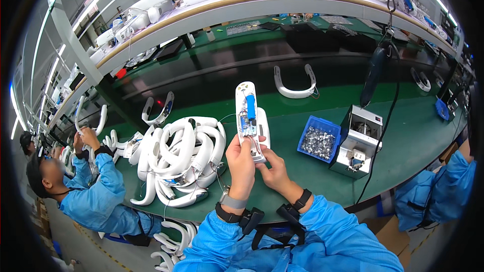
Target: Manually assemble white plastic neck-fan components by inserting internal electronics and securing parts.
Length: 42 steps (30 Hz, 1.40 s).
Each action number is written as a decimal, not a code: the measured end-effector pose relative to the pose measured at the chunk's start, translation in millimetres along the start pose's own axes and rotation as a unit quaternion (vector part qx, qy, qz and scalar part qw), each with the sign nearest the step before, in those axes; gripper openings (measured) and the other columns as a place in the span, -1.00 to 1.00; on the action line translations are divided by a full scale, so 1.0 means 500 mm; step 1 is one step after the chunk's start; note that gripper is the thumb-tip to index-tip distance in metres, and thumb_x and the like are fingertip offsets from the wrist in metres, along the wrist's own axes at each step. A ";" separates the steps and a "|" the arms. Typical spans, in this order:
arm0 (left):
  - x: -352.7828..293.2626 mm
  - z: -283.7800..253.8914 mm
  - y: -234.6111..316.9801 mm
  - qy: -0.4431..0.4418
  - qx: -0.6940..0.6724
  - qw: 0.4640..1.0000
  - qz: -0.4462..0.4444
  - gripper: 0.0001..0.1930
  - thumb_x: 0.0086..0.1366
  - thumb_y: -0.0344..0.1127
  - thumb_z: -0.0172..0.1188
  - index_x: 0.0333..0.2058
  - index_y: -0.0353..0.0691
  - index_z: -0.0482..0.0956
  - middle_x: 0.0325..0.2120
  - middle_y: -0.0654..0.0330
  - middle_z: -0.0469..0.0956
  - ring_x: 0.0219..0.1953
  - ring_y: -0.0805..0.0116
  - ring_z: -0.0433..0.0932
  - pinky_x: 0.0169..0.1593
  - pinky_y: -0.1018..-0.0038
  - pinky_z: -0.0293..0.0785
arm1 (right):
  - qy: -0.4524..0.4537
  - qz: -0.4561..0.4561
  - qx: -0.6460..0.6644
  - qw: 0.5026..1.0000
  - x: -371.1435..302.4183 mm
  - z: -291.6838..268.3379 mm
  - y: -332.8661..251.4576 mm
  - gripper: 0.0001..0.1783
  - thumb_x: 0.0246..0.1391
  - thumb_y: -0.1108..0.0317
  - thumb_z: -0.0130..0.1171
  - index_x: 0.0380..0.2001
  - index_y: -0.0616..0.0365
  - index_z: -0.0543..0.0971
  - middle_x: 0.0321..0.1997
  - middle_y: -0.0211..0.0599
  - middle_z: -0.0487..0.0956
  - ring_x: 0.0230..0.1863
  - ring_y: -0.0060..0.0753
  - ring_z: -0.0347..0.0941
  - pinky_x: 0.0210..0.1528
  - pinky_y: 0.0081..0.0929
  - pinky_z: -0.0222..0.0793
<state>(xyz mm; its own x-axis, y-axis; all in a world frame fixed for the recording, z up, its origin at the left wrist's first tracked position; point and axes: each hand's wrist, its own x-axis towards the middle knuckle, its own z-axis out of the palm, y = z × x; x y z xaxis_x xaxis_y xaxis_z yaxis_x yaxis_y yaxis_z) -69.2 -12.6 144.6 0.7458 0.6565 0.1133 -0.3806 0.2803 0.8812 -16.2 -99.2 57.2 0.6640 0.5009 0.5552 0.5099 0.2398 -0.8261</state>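
Note:
In front of me my left hand [240, 163] grips a white U-shaped neckband housing [245, 98], with the thumb lying along its inner side. One arm of the housing points upward, its inside facing me. Inside it sit a blue cylindrical battery [250, 107] and a small circuit board [247, 127] with thin wires. My right hand [275, 170] is closed at the lower end of the same piece, its fingertips near the wires. What exactly the right fingertips pinch is too small to tell.
A heap of white U-shaped housings [176, 156] lies left of my hands. To the right stand a blue bin [318, 139] of small metal parts and a silver boxy device [357, 143]. A dark powered screwdriver [374, 74] hangs above. Another housing [295, 92] rests on the conveyor; a co-worker [96, 181] sits left.

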 end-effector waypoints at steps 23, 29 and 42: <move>-0.019 -0.136 -0.171 0.040 0.090 0.992 0.080 -0.55 0.35 -0.48 0.02 0.22 -0.29 0.35 0.16 0.11 0.43 0.12 0.33 0.44 0.12 0.45 0.39 | -0.023 -0.077 -0.433 0.898 0.284 0.010 0.102 -0.66 -0.02 0.50 0.18 -0.11 0.09 0.60 -0.20 -0.24 0.58 -0.03 -0.05 0.44 0.30 0.11 0.10; -0.014 -0.151 -0.198 -0.037 0.065 0.993 -0.090 -0.74 0.38 -0.42 0.04 -0.01 -0.26 0.58 -0.28 0.24 0.64 -0.27 0.52 0.58 -0.27 0.60 0.52 | 0.022 -0.163 -0.466 0.869 0.353 0.016 0.211 -0.63 -0.14 0.59 0.15 -0.20 0.05 0.69 -0.21 -0.28 0.58 -0.08 -0.08 0.41 0.06 -0.13 0.31; -0.010 -0.155 -0.229 0.011 -0.003 0.992 -0.122 -0.84 0.36 -0.48 -0.10 -0.31 -0.22 0.48 -0.58 0.26 0.51 -0.57 0.55 0.47 -0.51 0.65 0.39 | -0.149 -0.179 -0.315 0.920 0.404 0.191 0.116 -0.80 0.02 0.53 0.11 -0.32 0.08 0.68 -0.30 -0.30 0.62 -0.12 -0.11 0.46 -0.02 -0.21 0.41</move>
<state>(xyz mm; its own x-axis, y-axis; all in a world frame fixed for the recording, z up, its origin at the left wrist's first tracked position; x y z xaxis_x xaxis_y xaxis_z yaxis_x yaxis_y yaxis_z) -71.6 6.3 7.5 0.8037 0.5840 -0.1142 -0.1935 0.4379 0.8779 95.3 95.6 112.2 0.2597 0.7122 0.6521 0.9451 -0.0486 -0.3233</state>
